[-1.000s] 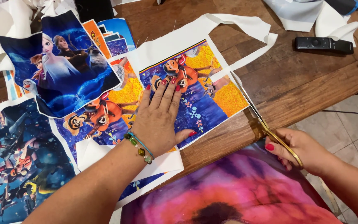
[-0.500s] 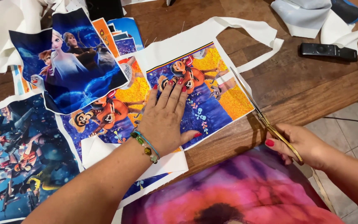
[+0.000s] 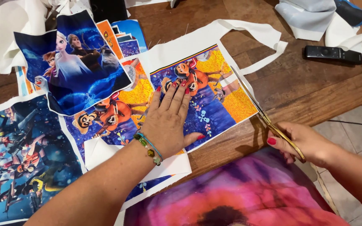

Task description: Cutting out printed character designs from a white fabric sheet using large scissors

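The left hand (image 3: 170,121) lay flat with fingers spread on the printed fabric panel (image 3: 202,100), pinning it to the wooden counter (image 3: 298,83), while the right hand (image 3: 304,142) was closed around the gold handles of the scissors (image 3: 265,115), their blades at the panel's right edge just ahead of that hand. The cloth looked thin, light and limp, likely to slide or pucker unless pressed near the cut line. Left of the flat hand lay more glossy cartoon prints (image 3: 74,62); beyond the scissors were white offcut strips (image 3: 256,33) and a black remote (image 3: 333,53).
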